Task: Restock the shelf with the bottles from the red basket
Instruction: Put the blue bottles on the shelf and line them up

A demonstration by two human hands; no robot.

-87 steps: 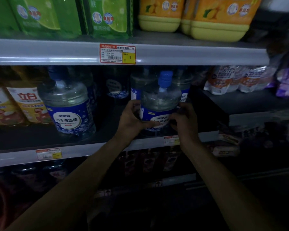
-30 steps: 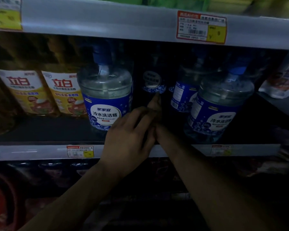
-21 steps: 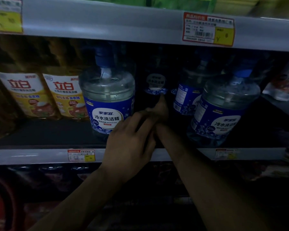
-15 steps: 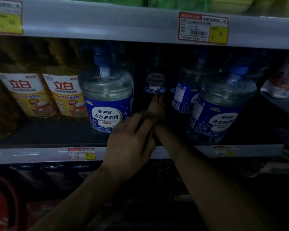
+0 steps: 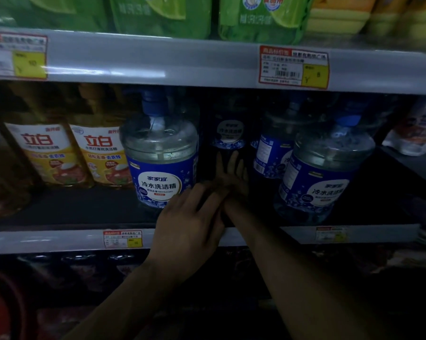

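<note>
The right hand [image 5: 232,171] reaches flat into the shelf [image 5: 59,209] just right of the front blue-labelled bottle [image 5: 161,163], fingers straight, pointing at a back bottle [image 5: 227,133] behind and right of it. The left hand [image 5: 189,219], loosely spread and holding nothing, lies on the right wrist, below-right of that front bottle.

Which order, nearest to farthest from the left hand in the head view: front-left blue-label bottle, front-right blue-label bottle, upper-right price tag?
From the left hand:
1. front-left blue-label bottle, just up and left of it.
2. front-right blue-label bottle, off to the right, past the right arm.
3. upper-right price tag, high above and to the right.
</note>
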